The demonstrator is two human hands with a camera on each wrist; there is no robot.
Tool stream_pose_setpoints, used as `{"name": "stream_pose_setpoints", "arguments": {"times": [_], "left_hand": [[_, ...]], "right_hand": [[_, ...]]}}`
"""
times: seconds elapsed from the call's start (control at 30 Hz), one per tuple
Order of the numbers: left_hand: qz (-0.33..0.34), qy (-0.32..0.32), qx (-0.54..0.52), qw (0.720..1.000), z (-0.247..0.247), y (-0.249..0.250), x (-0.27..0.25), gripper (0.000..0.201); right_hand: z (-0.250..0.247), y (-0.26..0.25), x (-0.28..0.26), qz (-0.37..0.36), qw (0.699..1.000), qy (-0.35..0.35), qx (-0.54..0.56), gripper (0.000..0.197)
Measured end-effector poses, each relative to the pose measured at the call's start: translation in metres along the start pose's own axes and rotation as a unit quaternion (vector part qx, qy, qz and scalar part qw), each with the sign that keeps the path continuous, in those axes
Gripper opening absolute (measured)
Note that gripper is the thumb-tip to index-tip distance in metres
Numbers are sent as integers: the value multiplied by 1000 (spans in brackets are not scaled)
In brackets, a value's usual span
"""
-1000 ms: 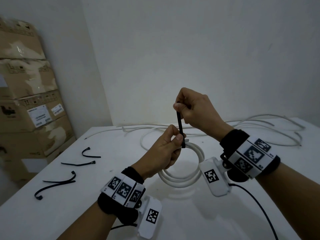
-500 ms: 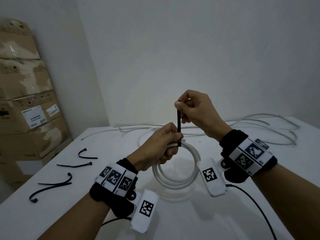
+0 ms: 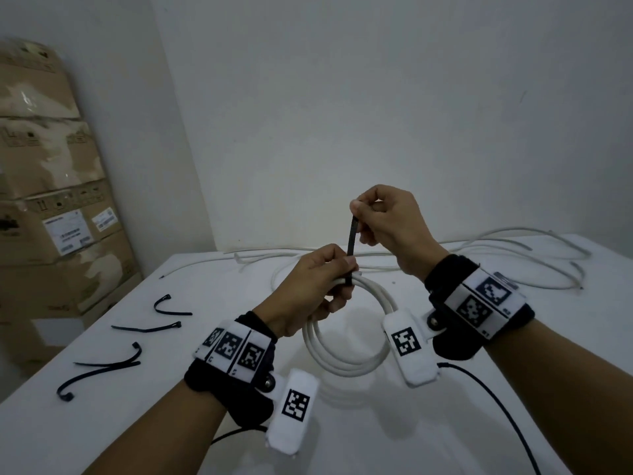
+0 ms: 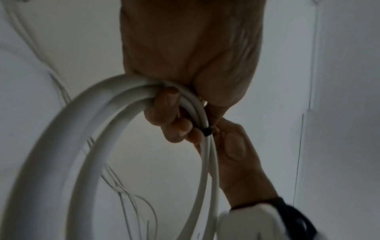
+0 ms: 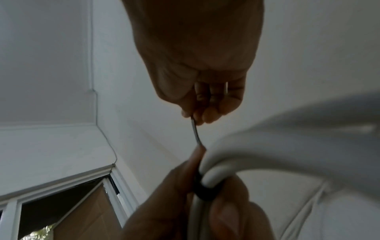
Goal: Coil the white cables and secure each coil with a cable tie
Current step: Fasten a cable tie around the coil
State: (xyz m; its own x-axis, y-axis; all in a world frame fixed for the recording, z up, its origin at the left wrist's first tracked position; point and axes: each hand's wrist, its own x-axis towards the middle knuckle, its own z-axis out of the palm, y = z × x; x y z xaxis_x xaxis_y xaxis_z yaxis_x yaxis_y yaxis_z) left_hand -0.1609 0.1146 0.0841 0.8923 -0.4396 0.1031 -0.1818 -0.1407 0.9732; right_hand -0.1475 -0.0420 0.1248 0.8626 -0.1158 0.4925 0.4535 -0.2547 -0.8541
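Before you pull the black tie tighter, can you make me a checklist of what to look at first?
1. Left hand holds the cable coil: ok.
2. Right hand pinches the cable tie tail: ok.
3. Tie wraps round all the coil's loops: ok, seen from the wrists.
4. Tie snug against the coil: cannot tell.
5. Left fingers clear of the tie's loop: cannot tell.
6. Spare ties on the table: ok.

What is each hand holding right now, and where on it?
The left hand grips the cable coil at its top, beside the cable tie. The right hand pinches the tie's free tail.
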Motion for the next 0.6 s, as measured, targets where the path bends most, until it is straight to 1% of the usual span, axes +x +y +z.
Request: {"name": "stream_pose_setpoints", "arguments": {"times": [0.03, 0.07, 0.17, 0.2, 0.23, 0.27, 0.3, 0.33, 0.37, 0.43, 0.53, 0.57, 0.6], "left_hand": [[-8, 13, -26, 1000, -4, 1, 3, 18], [-12, 31, -52, 998, -9, 2, 5, 19], [-6, 93, -107, 990, -27, 6, 12, 17], [-4, 110, -125, 986, -32, 8, 14, 15], [-3, 124, -142, 982, -34, 10, 16, 14], [-5, 134, -156, 979, -33, 10, 18, 15], [-11, 140, -167, 976, -31, 10, 20, 19], [-20, 139, -184, 973, -29, 10, 21, 25], [-29, 133, -208, 969, -26, 8, 20, 32], [-46, 117, -268, 955, -24, 5, 13, 44], [-52, 99, -347, 931, -15, -9, -1, 54], [-47, 111, -363, 924, -9, -13, -4, 54], [-40, 139, -371, 917, -4, -18, -6, 54]], "right_hand": [[-3, -2, -2, 11, 1000, -13, 6, 15], [-6, -4, -7, 32, 999, -40, 5, 20], [-9, 10, -29, 109, 981, -149, -55, 45], [-5, 17, -37, 128, 972, -183, -67, 49], [1, 25, -46, 141, 968, -203, -46, 47], [9, 32, -53, 156, 968, -198, 11, 39], [17, 38, -59, 174, 967, -168, 86, 29], [25, 42, -63, 187, 963, -123, 150, 22], [31, 44, -66, 195, 959, -79, 189, 20], [40, 46, -68, 200, 954, -30, 219, 23], [43, 45, -63, 210, 948, 15, 239, 22], [44, 44, -62, 219, 944, 23, 246, 22], [45, 42, -61, 225, 942, 20, 250, 22]]}}
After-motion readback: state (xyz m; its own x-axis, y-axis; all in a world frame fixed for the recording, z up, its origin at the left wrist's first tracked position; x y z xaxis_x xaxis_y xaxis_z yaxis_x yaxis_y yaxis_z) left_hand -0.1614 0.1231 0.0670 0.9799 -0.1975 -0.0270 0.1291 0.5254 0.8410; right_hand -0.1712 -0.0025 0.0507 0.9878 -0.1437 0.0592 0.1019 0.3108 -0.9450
